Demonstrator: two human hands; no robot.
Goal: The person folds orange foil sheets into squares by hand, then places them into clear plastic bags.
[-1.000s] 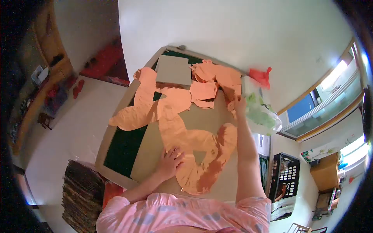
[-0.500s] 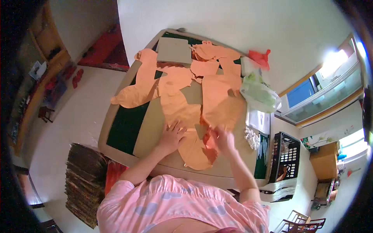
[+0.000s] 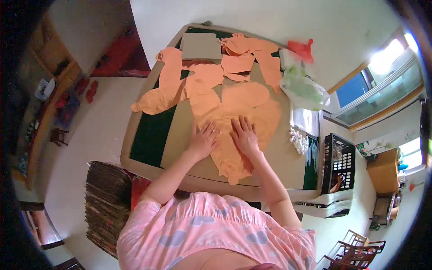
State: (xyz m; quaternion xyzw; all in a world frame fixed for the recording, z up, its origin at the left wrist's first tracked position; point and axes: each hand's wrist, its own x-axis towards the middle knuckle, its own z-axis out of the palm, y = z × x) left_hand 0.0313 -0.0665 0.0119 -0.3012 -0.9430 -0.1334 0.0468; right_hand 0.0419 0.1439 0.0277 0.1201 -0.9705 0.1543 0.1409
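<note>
Flat orange foil-like pieces with rounded outlines, looking like deflated foil balloons, lie over a tan board (image 3: pixel 177 144) on the table. My left hand (image 3: pixel 203 141) rests palm down, fingers spread, on the near orange piece (image 3: pixel 231 155). Beside it my right hand (image 3: pixel 244 137) presses flat on the same piece, its fingers stretched out. This piece tapers toward me to a small knobbed end near the table edge. Beyond my hands spreads a wide orange part with a rounded flap (image 3: pixel 245 95) on top.
More orange pieces (image 3: pixel 157 99) lie at the far left, around a grey cardboard sheet (image 3: pixel 201 46). On the right are a plastic bag (image 3: pixel 303 90), a white curly bundle (image 3: pixel 298 140) and thin pale sticks (image 3: pixel 311 152). A black crate (image 3: pixel 339 159) stands beside the table.
My right hand, earlier pinching at the orange piece's folded, reddish edge, now lies flat on it. The piece is spread out flatter, and the large right-hand part has shifted into a new shape.
</note>
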